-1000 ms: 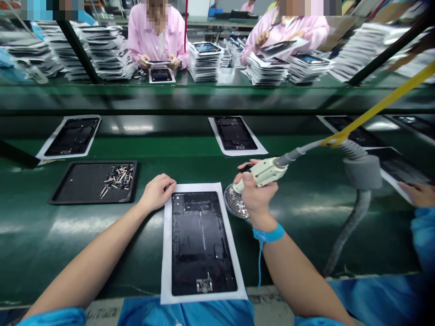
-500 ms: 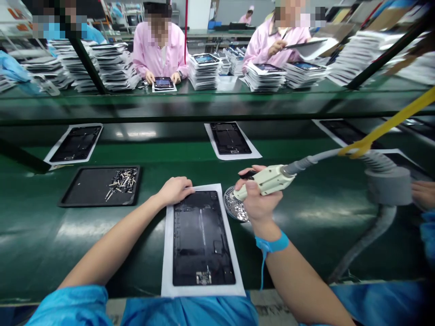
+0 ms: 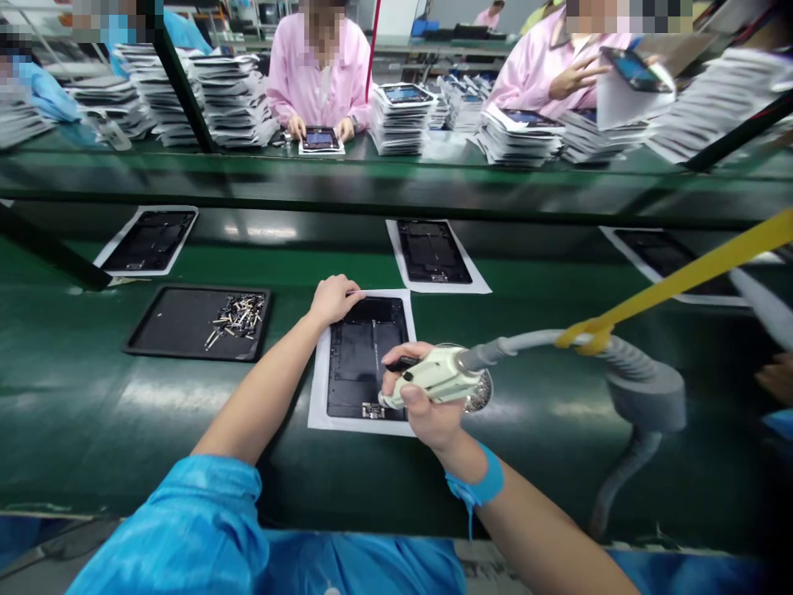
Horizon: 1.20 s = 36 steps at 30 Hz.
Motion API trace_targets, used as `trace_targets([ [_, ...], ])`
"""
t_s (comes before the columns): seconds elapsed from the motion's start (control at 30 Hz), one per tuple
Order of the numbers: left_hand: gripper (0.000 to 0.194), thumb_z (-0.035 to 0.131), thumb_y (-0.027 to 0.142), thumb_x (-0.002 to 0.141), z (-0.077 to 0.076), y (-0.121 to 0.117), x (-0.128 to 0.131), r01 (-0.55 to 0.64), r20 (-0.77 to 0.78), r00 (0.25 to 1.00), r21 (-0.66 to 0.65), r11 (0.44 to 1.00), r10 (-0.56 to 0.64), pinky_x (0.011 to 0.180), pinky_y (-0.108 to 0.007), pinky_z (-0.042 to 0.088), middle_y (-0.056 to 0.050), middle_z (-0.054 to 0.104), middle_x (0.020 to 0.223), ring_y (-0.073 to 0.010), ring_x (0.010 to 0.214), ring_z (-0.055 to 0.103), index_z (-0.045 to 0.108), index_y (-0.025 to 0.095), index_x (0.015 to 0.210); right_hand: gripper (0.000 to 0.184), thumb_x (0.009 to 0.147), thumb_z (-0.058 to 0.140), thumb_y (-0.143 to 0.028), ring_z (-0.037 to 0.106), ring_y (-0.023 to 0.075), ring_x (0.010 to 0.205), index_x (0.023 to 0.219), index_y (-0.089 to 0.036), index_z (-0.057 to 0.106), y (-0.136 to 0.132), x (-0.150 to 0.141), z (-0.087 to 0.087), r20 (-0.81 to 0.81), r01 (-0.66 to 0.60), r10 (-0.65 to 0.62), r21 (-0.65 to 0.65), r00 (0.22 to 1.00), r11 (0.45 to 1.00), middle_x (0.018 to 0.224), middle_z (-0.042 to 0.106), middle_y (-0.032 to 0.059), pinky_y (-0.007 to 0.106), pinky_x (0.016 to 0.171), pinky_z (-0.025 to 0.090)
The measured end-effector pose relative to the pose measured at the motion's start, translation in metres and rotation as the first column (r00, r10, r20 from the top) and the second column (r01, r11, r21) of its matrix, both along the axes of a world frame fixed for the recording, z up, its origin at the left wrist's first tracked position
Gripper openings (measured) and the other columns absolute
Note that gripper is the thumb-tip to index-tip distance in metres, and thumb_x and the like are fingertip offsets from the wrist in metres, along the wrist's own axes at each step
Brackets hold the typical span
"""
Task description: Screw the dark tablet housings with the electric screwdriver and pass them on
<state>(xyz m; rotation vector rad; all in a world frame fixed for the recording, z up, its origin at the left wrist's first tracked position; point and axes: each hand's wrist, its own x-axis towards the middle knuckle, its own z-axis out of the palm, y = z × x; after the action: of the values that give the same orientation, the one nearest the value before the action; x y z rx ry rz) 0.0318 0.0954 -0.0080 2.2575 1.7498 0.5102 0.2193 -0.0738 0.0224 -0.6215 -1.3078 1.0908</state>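
Observation:
A black tablet housing point(image 3: 352, 359) lies open side up on a white sheet point(image 3: 318, 401) before me. My left hand point(image 3: 333, 301) grips its upper left corner and the sheet, fingers bent over the edge. In my right hand point(image 3: 430, 413) is a pale green electric screwdriver point(image 3: 444, 373), hooked to a grey cable. Its tip points at the small circuit board point(image 3: 372, 411) at the near end of the housing; whether they touch I cannot tell. Behind the screwdriver, a round metal dish point(image 3: 486, 392) of small shiny pieces is partly hidden.
To the left sits a black tray point(image 3: 167, 326) with many small metal-and-black parts. More housings on sheets, such as this housing point(image 3: 434, 250), lie farther back. A yellow strap point(image 3: 681, 277) holds up the cable at right. Co-workers sit across the bench among stacks point(image 3: 402, 124).
The screwdriver has come left and down from over the dish to the housing's near end. Housing and sheet now lie farther from me, with my left hand still at the corner.

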Motion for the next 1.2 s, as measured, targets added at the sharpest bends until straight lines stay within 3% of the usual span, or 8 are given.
trace_targets([
  [0.13, 0.029, 0.06, 0.042, 0.1, -0.001, 0.001, 0.0, 0.009, 0.015, 1.0, -0.013, 1.0, -0.009, 0.09, -0.037, 0.047, -0.009, 0.072, 0.101, -0.0264, 0.103, 0.064, 0.081, 0.023, 0.102, 0.035, 0.092, 0.071, -0.045, 0.061, 0.0147, 0.052, 0.121, -0.027, 0.06, -0.002, -0.003, -0.005, 0.042, -0.018, 0.019, -0.015, 0.999, 1.0, 0.078, 0.067, -0.0007, 0.03, 0.049, 0.053],
  [0.53, 0.027, 0.061, 0.041, 0.099, -0.003, 0.002, 0.002, -0.005, 0.041, 0.999, -0.011, 1.0, 0.006, 0.092, -0.037, 0.047, -0.009, 0.072, 0.1, -0.0261, 0.103, 0.064, 0.081, 0.022, 0.1, 0.035, 0.091, 0.073, -0.042, 0.061, 0.0122, 0.055, 0.12, -0.027, 0.059, -0.004, -0.006, -0.013, 0.016, -0.05, 0.051, -0.042, 0.999, 0.998, 0.094, 0.069, 0.0026, 0.027, 0.049, 0.053],
  [0.73, 0.021, 0.064, 0.035, 0.097, -0.006, 0.0, 0.002, -0.062, 0.176, 0.983, 0.045, 0.997, 0.053, 0.098, -0.037, 0.048, -0.009, 0.071, 0.105, -0.0256, 0.106, 0.064, 0.076, 0.02, 0.106, 0.03, 0.088, 0.077, -0.034, 0.062, 0.0123, 0.056, 0.113, -0.027, 0.063, -0.003, -0.008, -0.016, 0.038, -0.029, 0.031, -0.051, 0.999, 0.998, 0.09, 0.068, 0.0007, 0.026, 0.049, 0.054],
  [0.87, 0.035, 0.066, 0.034, 0.095, -0.002, -0.03, -0.009, -0.269, 0.245, 0.944, 0.189, 0.945, 0.22, 0.104, -0.04, 0.047, -0.015, 0.065, 0.126, -0.0286, 0.118, 0.06, 0.066, 0.017, 0.125, 0.03, 0.087, 0.078, -0.032, 0.061, 0.0114, 0.056, 0.113, -0.026, 0.063, -0.001, -0.013, -0.02, 0.042, -0.045, 0.049, -0.076, 0.998, 0.996, 0.091, 0.07, 0.0011, 0.024, 0.049, 0.054],
  [0.93, 0.033, 0.065, 0.037, 0.095, 0.003, -0.055, -0.021, -0.257, 0.199, 0.955, 0.176, 0.95, 0.222, 0.097, -0.038, 0.05, -0.014, 0.067, 0.12, -0.0272, 0.11, 0.064, 0.066, 0.017, 0.121, 0.031, 0.088, 0.077, -0.033, 0.063, 0.0115, 0.057, 0.114, -0.025, 0.062, 0.002, -0.012, -0.017, 0.017, -0.058, 0.059, -0.078, 0.998, 0.995, 0.094, 0.07, 0.002, 0.025, 0.049, 0.055],
  [1.0, 0.024, 0.061, 0.042, 0.097, 0.011, -0.083, -0.034, -0.2, 0.097, 0.976, 0.063, 0.978, 0.193, 0.083, -0.034, 0.052, -0.009, 0.071, 0.1, -0.0238, 0.092, 0.068, 0.068, 0.02, 0.104, 0.031, 0.089, 0.075, -0.035, 0.064, 0.0117, 0.056, 0.115, -0.025, 0.061, 0.007, -0.008, -0.01, -0.038, -0.054, 0.052, -0.065, 0.998, 0.996, 0.096, 0.071, 0.0025, 0.025, 0.048, 0.055],
  [1.1, 0.037, 0.058, 0.054, 0.097, 0.024, -0.122, -0.044, -0.202, -0.147, 0.973, -0.165, 0.965, 0.179, 0.069, -0.033, 0.049, -0.006, 0.069, 0.075, -0.0255, 0.077, 0.07, 0.063, 0.022, 0.079, 0.03, 0.09, 0.075, -0.037, 0.064, 0.0113, 0.054, 0.114, -0.025, 0.06, 0.013, 0.006, 0.004, -0.123, 0.033, -0.037, -0.035, 0.992, 0.999, 0.098, 0.07, 0.0019, 0.024, 0.044, 0.054],
  [1.2, 0.039, 0.052, 0.055, 0.099, 0.033, -0.151, -0.035, -0.26, -0.321, 0.932, -0.259, 0.93, 0.171, 0.069, -0.036, 0.049, -0.01, 0.074, 0.079, -0.0319, 0.082, 0.074, 0.063, 0.022, 0.081, 0.031, 0.089, 0.076, -0.039, 0.064, 0.0112, 0.054, 0.112, -0.025, 0.06, 0.02, 0.021, 0.011, -0.132, 0.139, -0.14, -0.014, 0.981, 0.99, 0.096, 0.069, 0.0016, 0.024, 0.043, 0.054],
])
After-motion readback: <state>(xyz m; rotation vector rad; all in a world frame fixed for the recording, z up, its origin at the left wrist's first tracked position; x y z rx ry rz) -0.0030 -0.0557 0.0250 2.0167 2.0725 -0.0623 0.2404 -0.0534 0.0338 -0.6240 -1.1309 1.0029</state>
